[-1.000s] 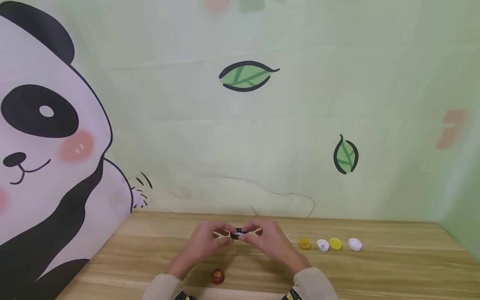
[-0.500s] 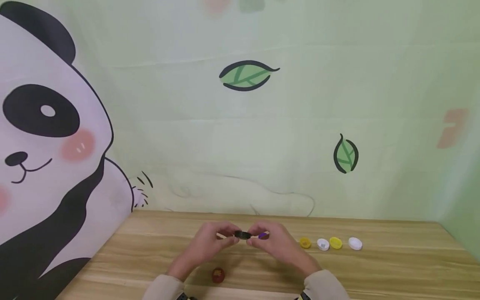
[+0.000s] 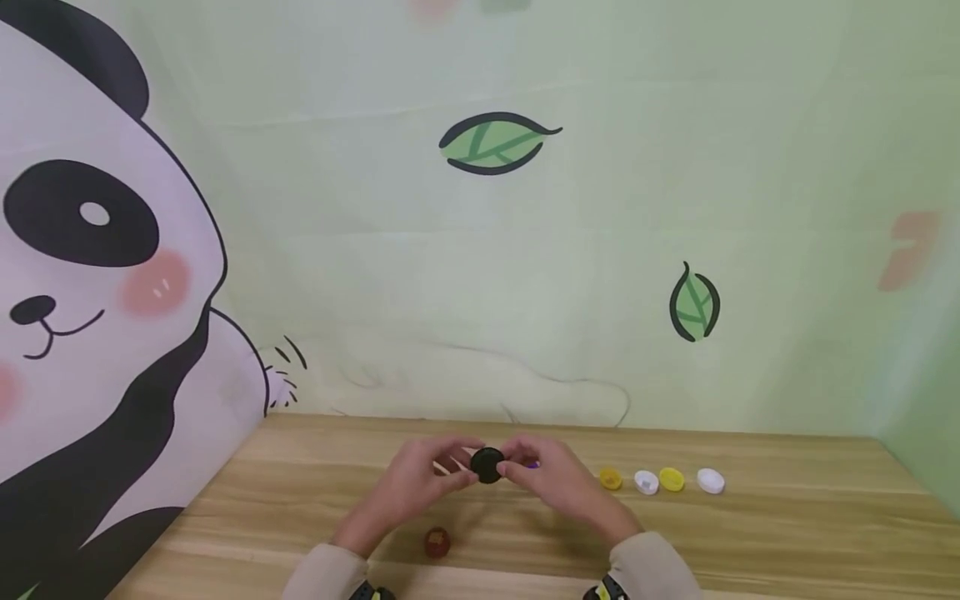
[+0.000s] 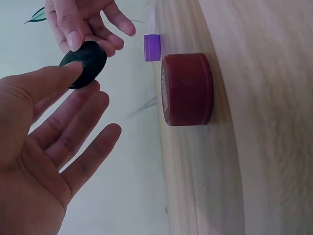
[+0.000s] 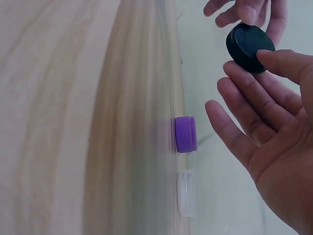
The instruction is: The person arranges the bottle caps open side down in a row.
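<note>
A round black bottle cap [image 3: 487, 465] is held above the table between both hands, its flat top turned toward the head camera. My left hand [image 3: 420, 479] pinches its left edge between thumb and fingers. On the opposite edge my right hand [image 3: 547, 477] pinches it the same way. In the left wrist view the left thumb lies on the dark cap [image 4: 90, 66], with the other fingers spread below. From the right wrist, the cap [image 5: 249, 48] shows a smooth face and a short side wall. A dark red cap [image 3: 437, 542] rests on the table below the left hand.
A purple cap [image 5: 186, 134] stands on the table behind my right hand, mostly hidden in the head view. To the right lie an orange cap [image 3: 611, 478], a white cap [image 3: 647, 482], a yellow cap [image 3: 671, 479] and another white cap [image 3: 710, 481]. A printed cloth backdrop [image 3: 480, 275] rises behind the wooden table.
The black cap has turned from edge-on to showing its flat top. My right hand has shifted slightly right, and the purple cap behind it has come partly into view.
</note>
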Action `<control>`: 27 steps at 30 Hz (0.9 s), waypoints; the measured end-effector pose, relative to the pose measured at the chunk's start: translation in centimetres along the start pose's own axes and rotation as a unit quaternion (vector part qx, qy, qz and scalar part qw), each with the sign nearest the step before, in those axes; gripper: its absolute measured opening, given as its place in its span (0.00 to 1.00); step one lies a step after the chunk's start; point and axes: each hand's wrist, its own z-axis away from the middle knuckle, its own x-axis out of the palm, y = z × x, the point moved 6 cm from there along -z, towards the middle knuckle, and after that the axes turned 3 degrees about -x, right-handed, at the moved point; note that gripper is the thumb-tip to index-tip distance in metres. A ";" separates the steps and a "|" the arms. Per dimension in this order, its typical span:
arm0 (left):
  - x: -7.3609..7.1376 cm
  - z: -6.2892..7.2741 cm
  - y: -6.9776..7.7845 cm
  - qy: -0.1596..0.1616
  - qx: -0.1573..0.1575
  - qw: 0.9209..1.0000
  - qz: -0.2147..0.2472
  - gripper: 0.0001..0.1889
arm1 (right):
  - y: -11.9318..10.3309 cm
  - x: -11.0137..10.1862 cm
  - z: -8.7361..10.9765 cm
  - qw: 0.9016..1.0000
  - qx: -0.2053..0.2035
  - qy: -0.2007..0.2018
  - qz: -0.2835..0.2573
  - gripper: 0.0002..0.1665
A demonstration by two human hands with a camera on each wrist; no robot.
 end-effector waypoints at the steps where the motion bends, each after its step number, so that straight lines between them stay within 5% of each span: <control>1: 0.0 0.0 0.1 -0.004 0.004 1.000 0.002 0.18 | 0.0 0.0 0.0 1.000 0.001 0.001 0.000 0.06; 14: 0.3 0.1 0.2 -0.022 0.000 0.999 -0.030 0.21 | 0.0 0.1 0.0 0.999 0.009 -0.014 -0.040 0.11; 27: 0.2 0.0 -0.2 -0.014 -0.006 0.999 -0.041 0.18 | -0.6 0.3 -0.2 0.999 -0.031 -0.039 0.000 0.19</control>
